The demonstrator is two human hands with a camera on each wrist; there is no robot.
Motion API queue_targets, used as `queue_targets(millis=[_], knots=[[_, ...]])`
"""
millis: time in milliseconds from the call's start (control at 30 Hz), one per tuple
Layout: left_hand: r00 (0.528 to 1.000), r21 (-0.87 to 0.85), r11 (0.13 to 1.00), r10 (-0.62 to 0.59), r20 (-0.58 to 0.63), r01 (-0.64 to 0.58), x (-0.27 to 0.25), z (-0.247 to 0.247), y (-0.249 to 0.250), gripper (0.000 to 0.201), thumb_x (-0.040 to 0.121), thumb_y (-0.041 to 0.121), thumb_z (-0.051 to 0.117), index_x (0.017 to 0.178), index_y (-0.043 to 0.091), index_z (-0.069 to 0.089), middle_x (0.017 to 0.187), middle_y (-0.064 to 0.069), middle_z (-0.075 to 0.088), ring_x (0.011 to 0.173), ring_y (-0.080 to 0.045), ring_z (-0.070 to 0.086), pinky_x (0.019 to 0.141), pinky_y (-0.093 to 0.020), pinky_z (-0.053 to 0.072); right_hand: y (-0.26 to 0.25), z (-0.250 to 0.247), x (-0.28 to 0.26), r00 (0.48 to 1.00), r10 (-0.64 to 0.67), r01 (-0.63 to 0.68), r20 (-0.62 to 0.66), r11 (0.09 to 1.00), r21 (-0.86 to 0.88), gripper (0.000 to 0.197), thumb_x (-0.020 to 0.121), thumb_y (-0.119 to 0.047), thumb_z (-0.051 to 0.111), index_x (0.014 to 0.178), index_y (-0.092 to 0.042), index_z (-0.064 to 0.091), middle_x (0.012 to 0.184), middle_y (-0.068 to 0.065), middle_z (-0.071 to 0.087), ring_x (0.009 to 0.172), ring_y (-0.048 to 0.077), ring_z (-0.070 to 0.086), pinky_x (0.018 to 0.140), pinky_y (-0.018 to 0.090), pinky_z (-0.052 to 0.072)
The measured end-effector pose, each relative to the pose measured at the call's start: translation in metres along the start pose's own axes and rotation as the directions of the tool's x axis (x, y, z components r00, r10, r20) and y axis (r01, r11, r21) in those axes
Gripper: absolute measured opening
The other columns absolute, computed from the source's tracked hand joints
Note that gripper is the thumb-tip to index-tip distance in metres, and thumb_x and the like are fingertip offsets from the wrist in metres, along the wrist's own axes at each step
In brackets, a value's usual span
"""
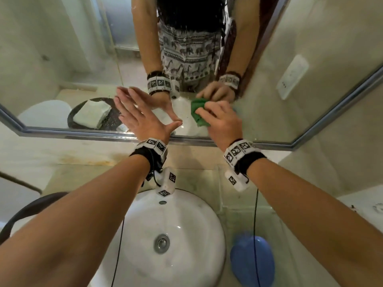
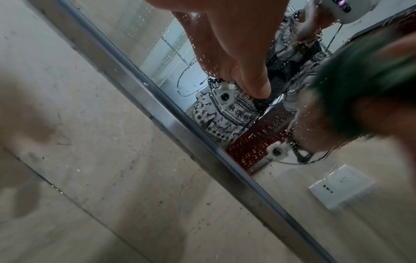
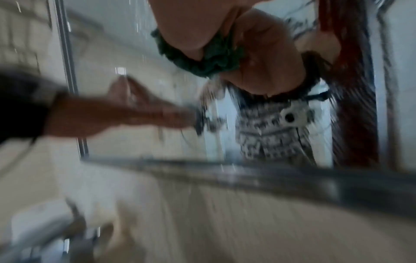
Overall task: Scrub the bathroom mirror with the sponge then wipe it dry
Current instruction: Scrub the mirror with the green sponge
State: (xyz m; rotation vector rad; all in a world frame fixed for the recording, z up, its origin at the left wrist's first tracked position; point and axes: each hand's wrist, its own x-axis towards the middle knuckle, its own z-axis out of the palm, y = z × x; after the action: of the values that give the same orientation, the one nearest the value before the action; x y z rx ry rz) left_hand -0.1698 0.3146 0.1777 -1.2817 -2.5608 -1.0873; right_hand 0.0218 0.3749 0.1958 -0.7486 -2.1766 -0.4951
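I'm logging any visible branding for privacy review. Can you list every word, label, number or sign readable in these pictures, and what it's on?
No text can be read.
Wrist bands: black-and-white square marker patterns only, no letters or numbers.
White wall plate reflected in the mirror: small dark marks, too small to read.
Patterned clothing in the reflection: animal prints, no words.
Right wrist view: too blurred to read anything.

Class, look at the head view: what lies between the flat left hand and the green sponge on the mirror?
Only bare wet mirror glass: the left hand and the sponge, gripped by the right hand, are apart, shown in the head view.
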Motion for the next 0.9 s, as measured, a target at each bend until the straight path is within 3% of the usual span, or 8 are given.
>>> queue_targets(millis=[100,200,367,467,567,633,767,900], knots=[[1.0,0.008,1.0,-0.005,0.01,0.005,0.0,0.0,0.0,0.155,0.048,0.085,0.072,0.154,-0.004,0.002,0.158,-0.034,-0.003,0.147,-0.048,-0.005,0.118,-0.053,-0.003,0.001,0.026,-0.056,0.928,-0.076,0.082,0.366,0.997,-0.002,0.031,0.075,-0.006,0.076,0.103,-0.019,0.072,0.104,0.0,0.061,0.091,0.023,0.054,0.064,0.033,0.05],[1.0,0.012,1.0,0.003,0.002,-0.003,0.002,0.005,-0.002,0.155,0.048,0.084,0.072,0.154,-0.005,0.003,0.158,-0.033,-0.003,0.147,-0.049,-0.004,0.118,-0.055,-0.001,0.012,0.019,-0.072,0.891,-0.041,0.048,0.453,0.999,-0.004,0.034,0.07,-0.004,0.078,0.1,-0.019,0.073,0.097,0.001,0.064,0.087,0.025,0.058,0.057,0.031,0.051],[1.0,0.04,0.999,0.018,-0.005,-0.017,-0.002,0.004,-0.002,0.154,0.049,0.083,0.073,0.154,-0.005,0.003,0.158,-0.033,-0.001,0.147,-0.048,-0.002,0.118,-0.051,-0.004,0.022,-0.014,-0.016,0.994,0.0,-0.006,0.11,0.998,0.056,0.026,0.081,-0.004,0.065,0.104,-0.015,0.073,0.101,0.005,0.067,0.088,0.027,0.058,0.067,0.036,0.054],[0.997,0.053,0.997,0.066,-0.034,-0.064,-0.002,0.001,-0.009,0.146,0.054,0.075,0.077,0.154,-0.003,0.005,0.158,-0.033,0.002,0.147,-0.049,0.001,0.12,-0.052,0.002,0.003,-0.027,0.037,0.98,0.088,-0.076,-0.177,0.994,0.073,0.025,0.083,-0.007,0.067,0.105,-0.016,0.074,0.101,0.003,0.068,0.091,0.024,0.055,0.072,0.032,0.052],[0.987,0.009,0.991,0.133,-0.086,-0.132,-0.001,-0.009,-0.033,0.13,0.06,0.06,0.085,0.154,0.009,0.01,0.159,-0.027,0.01,0.146,-0.046,0.012,0.12,-0.053,0.012,-0.02,-0.012,0.056,0.973,0.072,-0.057,-0.219,0.996,0.072,0.024,0.085,-0.012,0.069,0.108,-0.019,0.073,0.104,0.001,0.067,0.095,0.021,0.05,0.071,0.031,0.052],[0.98,0.019,0.988,0.153,-0.126,-0.152,0.006,-0.02,-0.052,0.123,0.06,0.059,0.085,0.15,0.017,0.013,0.157,-0.025,0.017,0.144,-0.045,0.019,0.118,-0.054,0.019,-0.033,0.009,0.043,0.99,-0.01,0.017,-0.139,0.999,0.05,0.024,0.086,-0.015,0.069,0.109,-0.021,0.073,0.106,-0.001,0.067,0.095,0.02,0.051,0.069,0.031,0.05],[0.991,0.123,0.989,0.09,-0.095,-0.078,0.03,-0.046,-0.085,0.134,0.06,0.066,0.082,0.156,0.009,0.009,0.16,-0.027,0.005,0.147,-0.047,0.009,0.119,-0.054,0.014,-0.045,0.042,0.004,0.986,-0.152,0.147,0.072,0.987,0.071,0.025,0.083,-0.005,0.064,0.104,-0.014,0.073,0.103,0.004,0.068,0.094,0.019,0.047,0.083,0.026,0.038],[0.996,0.152,0.987,0.059,-0.061,-0.049,0.05,-0.054,-0.1,0.14,0.058,0.065,0.083,0.157,0.008,0.002,0.161,-0.026,-0.003,0.149,-0.045,0.001,0.119,-0.057,0.014,-0.041,0.057,-0.036,0.934,-0.183,0.163,0.306,0.983,0.089,0.03,0.074,-0.005,0.075,0.101,-0.016,0.072,0.1,0.002,0.065,0.09,0.022,0.05,0.074,0.032,0.045]])
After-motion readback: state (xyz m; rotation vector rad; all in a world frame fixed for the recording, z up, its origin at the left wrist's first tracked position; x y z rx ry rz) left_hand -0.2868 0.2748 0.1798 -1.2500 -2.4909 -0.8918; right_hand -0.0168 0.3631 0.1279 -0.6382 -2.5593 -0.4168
